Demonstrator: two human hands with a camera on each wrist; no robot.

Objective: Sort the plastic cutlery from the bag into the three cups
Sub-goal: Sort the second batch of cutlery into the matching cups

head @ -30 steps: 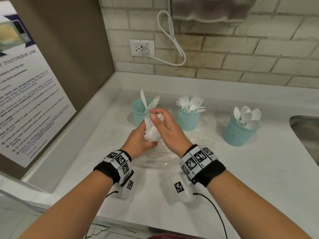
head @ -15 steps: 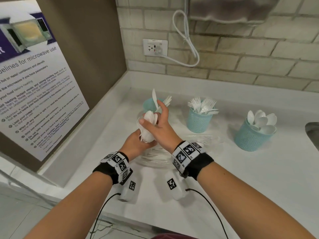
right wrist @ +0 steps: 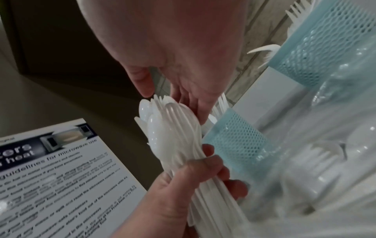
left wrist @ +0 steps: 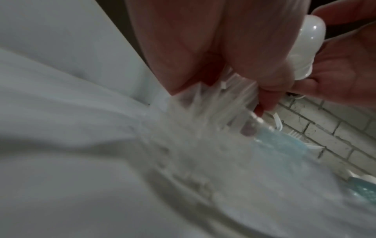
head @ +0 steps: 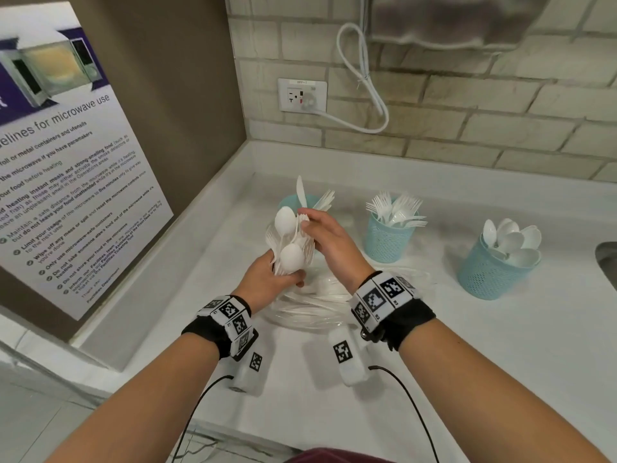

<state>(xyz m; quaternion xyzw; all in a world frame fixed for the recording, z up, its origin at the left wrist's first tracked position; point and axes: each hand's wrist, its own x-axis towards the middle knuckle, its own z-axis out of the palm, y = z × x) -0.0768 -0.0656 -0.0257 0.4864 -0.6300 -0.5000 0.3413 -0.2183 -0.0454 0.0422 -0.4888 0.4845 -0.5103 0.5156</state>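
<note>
The left hand [head: 267, 279] is clenching a mixed cutlery bundle [head: 288, 242] above the bag [head: 310, 305] on the desk [head: 500, 345]; the right hand [head: 329, 238] is seemingly pinching one piece. Better to draw it straight up, toward the matching cup [head: 387, 238] at 2 o'clock

White countertop [head: 500, 345] with a raised back edge, set into a corner. On the left wall, a laminated notice [head: 66, 182] about microwave use, with a microwave photo at the top. Pale brick wall [head: 484, 121] behind, bearing 1 white socket [head: 302, 95] with a plug in it and a looped white cable [head: 360, 71]. Edge of a metal sink [head: 606, 262] at far right.
</note>
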